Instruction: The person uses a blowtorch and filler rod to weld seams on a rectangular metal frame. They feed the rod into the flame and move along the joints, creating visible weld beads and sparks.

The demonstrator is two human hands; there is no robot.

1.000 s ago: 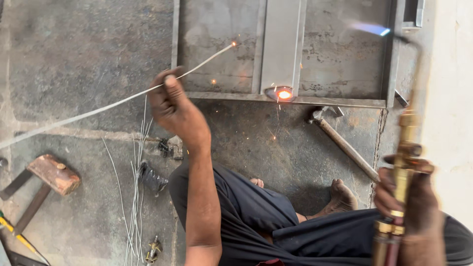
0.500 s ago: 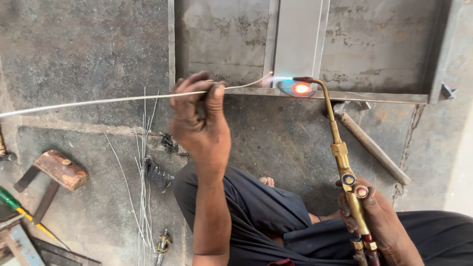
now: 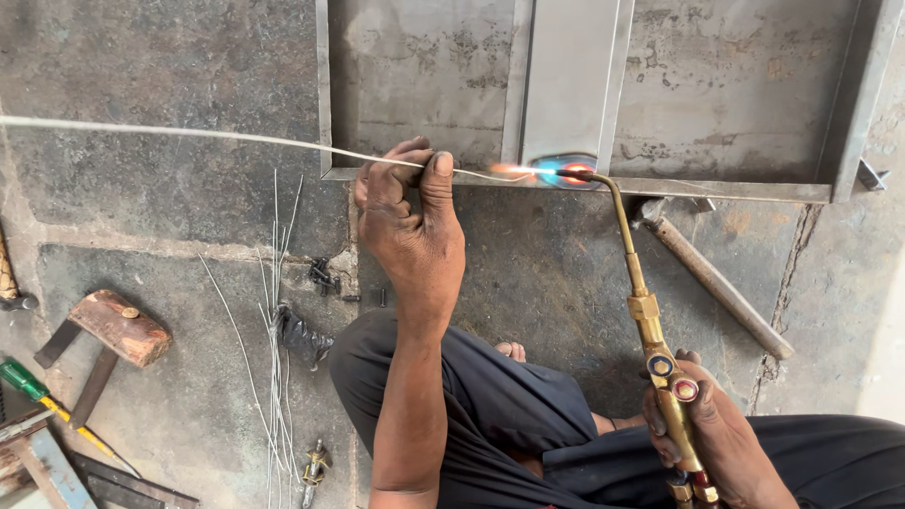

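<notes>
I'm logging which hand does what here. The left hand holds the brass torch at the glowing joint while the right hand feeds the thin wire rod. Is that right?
Not quite: the hands are swapped. In the head view the left hand pinches the thin wire rod, and the right hand holds the brass torch, its flame at the glowing joint on the metal frame.
</notes>
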